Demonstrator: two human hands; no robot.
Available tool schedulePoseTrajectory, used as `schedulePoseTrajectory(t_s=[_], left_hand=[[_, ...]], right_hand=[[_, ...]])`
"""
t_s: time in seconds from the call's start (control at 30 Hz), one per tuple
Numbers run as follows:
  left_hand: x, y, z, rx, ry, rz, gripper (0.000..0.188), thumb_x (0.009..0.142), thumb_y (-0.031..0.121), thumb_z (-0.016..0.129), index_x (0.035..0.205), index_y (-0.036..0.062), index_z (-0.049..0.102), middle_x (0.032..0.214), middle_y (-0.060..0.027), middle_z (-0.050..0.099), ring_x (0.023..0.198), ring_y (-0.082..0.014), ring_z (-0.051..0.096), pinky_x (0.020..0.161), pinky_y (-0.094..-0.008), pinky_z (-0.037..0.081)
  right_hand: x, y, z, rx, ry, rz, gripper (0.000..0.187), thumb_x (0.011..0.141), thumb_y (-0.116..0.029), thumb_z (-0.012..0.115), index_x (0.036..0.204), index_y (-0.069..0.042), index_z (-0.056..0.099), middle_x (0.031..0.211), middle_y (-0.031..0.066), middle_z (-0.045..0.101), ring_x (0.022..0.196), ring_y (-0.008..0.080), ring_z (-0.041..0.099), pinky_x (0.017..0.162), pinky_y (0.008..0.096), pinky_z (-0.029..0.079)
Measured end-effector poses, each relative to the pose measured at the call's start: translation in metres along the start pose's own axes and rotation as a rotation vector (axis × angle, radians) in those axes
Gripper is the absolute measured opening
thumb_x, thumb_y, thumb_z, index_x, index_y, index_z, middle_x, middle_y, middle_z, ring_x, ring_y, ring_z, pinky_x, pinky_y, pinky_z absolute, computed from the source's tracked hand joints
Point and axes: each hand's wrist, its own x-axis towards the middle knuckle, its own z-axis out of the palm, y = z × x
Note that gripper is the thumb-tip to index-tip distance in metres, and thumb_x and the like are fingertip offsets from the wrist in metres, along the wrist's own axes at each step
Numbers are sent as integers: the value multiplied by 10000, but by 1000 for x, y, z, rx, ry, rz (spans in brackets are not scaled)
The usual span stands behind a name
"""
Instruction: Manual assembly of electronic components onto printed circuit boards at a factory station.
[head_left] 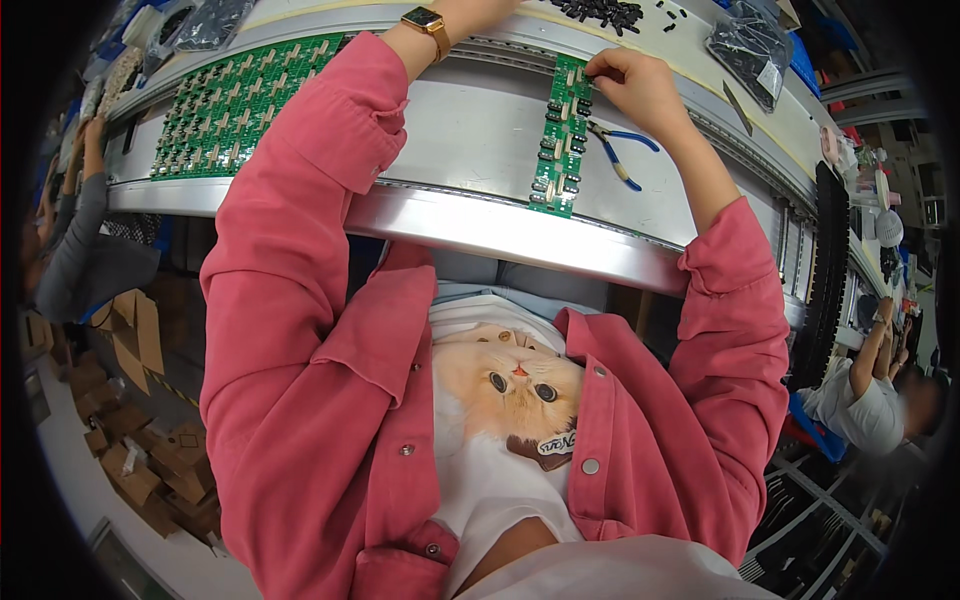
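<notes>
Pliers (pixel 622 155) blue-handled, just right of narrow green circuit board (pixel 561 136) | wide board panel (pixel 236 103) far left | right hand (pixel 640 88) pinching at board's top edge | left hand out of view, grip untellable

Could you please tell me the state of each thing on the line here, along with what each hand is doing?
Narrow circuit board: flat on the conveyor, components fitted.
Wide circuit board panel: flat on the conveyor, untouched.
Blue-handled pliers: lying loose beside the narrow board.
Right hand: fingertips pinched at the narrow board's top edge.
Left hand: out of view; only its wrist with a watch shows.
</notes>
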Motion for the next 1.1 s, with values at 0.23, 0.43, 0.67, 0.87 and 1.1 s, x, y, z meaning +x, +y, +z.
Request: schedulePoseTrajectory(t_s=[0.23,0.43,0.67,0.87,1.1], left_hand=[[5,-29,19,124,-306,-65,116,752,68,548,821,5,617,768,-154,644,677,-325,592,650,-370,481],[-1,-7,15,-90,-182,3,122,732,51,553,823,3,620,759,-142,650,651,-309,598,619,-356,483],[-9,29,-4,-117,-203,65,137,724,52,556,829,-1,625,757,-154,647,648,-320,594,629,-363,484],[-24,70,-25,-71,-268,73,134,737,64,593,849,30,657,789,-126,660,645,-280,596,621,-344,488],[-38,88,-12,21,-267,82,116,738,72,648,849,64,679,776,-64,677,583,-204,585,577,-292,485]], right_hand=[[3,-1,3,21,-40,14,153,750,-26,587,854,-61,693,785,41,671,607,158,566,611,263,472],[4,-2,5,-45,-53,13,157,746,-20,586,853,-53,695,785,46,672,608,156,572,614,260,475],[8,-5,0,-53,-25,33,137,742,-63,596,840,-51,691,795,61,675,638,199,591,630,295,482],[32,19,-2,-292,258,66,153,746,-141,606,857,-74,689,806,68,672,677,233,607,644,334,485],[50,40,-2,-448,267,215,200,745,-198,604,895,-94,685,839,59,662,726,246,614,664,358,479]])
